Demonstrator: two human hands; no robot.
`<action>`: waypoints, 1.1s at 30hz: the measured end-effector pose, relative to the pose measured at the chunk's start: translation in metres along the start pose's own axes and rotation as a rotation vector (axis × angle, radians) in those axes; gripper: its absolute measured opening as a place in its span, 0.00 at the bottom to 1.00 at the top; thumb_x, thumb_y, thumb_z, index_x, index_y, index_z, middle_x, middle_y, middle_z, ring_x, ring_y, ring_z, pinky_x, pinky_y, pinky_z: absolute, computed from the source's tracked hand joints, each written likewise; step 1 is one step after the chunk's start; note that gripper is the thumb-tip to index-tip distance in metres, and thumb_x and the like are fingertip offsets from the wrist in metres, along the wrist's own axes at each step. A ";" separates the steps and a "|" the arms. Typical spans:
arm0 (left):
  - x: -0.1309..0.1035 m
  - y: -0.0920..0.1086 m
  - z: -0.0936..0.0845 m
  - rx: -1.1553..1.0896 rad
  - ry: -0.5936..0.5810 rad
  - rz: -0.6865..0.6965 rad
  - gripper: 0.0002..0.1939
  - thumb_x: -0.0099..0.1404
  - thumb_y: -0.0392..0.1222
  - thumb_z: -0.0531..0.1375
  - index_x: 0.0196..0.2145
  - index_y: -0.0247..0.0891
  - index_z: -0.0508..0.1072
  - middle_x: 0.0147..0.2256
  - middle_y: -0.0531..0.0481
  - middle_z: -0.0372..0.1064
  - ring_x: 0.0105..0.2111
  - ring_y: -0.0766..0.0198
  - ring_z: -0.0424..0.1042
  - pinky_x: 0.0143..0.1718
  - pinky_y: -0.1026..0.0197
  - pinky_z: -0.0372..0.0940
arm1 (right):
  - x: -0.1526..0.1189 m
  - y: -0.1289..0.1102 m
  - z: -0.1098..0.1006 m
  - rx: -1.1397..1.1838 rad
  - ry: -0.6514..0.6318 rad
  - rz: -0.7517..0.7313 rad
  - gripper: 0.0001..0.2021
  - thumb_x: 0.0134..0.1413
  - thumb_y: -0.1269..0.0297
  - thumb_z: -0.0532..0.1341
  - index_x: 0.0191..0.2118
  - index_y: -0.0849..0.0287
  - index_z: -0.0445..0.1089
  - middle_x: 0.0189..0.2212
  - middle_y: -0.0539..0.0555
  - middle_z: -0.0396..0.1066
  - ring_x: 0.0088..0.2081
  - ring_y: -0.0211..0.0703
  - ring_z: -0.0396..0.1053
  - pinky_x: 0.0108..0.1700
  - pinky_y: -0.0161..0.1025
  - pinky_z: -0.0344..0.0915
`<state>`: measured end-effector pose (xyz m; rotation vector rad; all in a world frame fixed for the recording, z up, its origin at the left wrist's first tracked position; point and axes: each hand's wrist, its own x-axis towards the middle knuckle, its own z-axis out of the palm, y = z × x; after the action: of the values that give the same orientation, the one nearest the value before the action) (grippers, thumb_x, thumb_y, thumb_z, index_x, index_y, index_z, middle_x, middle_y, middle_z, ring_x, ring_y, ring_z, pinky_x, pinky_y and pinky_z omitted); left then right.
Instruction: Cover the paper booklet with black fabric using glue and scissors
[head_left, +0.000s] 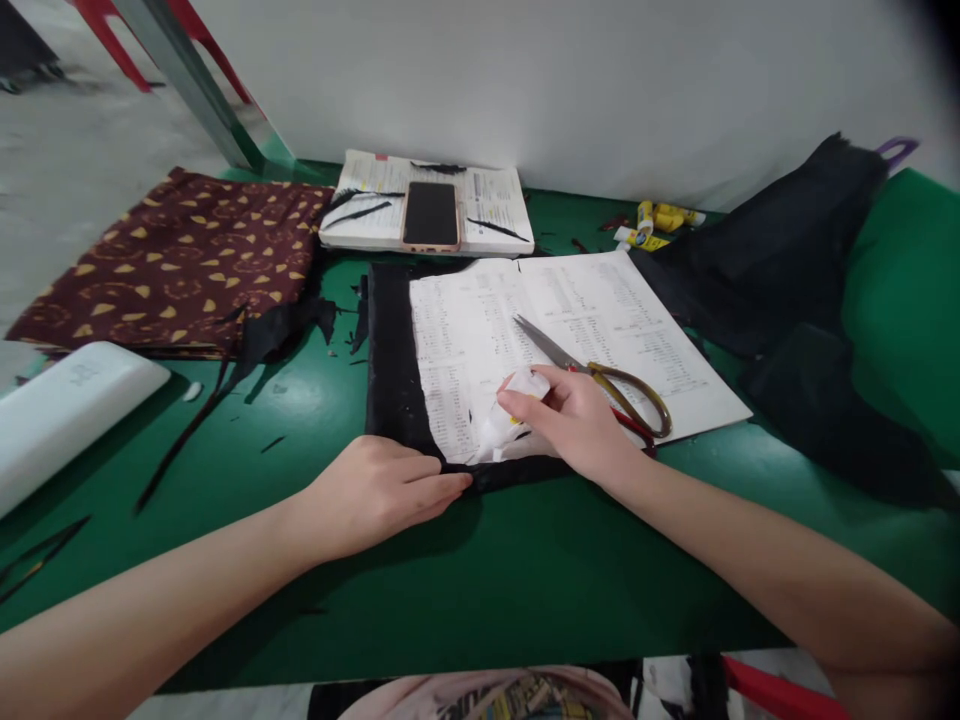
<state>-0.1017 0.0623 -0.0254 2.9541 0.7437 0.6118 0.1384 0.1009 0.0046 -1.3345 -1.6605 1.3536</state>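
A black cloth (390, 350) lies under a printed paper sheet (457, 330), showing as a dark border along the left and near sides. My left hand (390, 490) is closed at the near left corner, its fingertips pinching the folded cloth edge. In my right hand (574, 415) is a crumpled white tube (517, 405) with a bit of yellow, apparently glue, held low over the paper's near edge. Beside that hand, scissors (600, 370) with yellowish-brown handles rest on the paper, blades pointing to the far left. My right palm hides part of a red handle-like piece.
Behind the paper, a phone (431, 215) lies on an open book (360, 225). Yellow-and-white tubes (652, 230) sit at the back right, near a dark cloth (780, 250). To the left are a patterned brown cover (195, 265), black scraps (270, 335) and a white case (75, 410).
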 end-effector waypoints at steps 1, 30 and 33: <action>0.000 0.000 0.000 0.001 0.008 -0.001 0.07 0.70 0.36 0.57 0.44 0.37 0.73 0.23 0.57 0.69 0.20 0.69 0.67 0.21 0.60 0.55 | 0.000 0.001 0.001 -0.031 0.016 -0.003 0.19 0.52 0.44 0.63 0.28 0.57 0.65 0.19 0.44 0.51 0.22 0.33 0.51 0.23 0.35 0.50; 0.018 0.010 -0.003 0.075 -0.158 -0.266 0.09 0.70 0.42 0.54 0.42 0.42 0.73 0.27 0.57 0.73 0.22 0.61 0.73 0.19 0.60 0.57 | -0.001 0.009 0.009 0.077 0.151 -0.009 0.21 0.54 0.41 0.59 0.29 0.55 0.62 0.23 0.48 0.58 0.26 0.36 0.60 0.28 0.37 0.60; 0.021 0.010 0.001 0.017 -0.094 -0.291 0.07 0.69 0.43 0.56 0.41 0.42 0.73 0.30 0.57 0.75 0.25 0.62 0.74 0.22 0.61 0.60 | 0.001 0.012 0.009 0.162 0.223 0.031 0.24 0.54 0.36 0.56 0.27 0.54 0.60 0.22 0.48 0.53 0.24 0.37 0.58 0.26 0.37 0.60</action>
<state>-0.0798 0.0627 -0.0177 2.7854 1.1437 0.4434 0.1332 0.0987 -0.0095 -1.3663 -1.3592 1.2765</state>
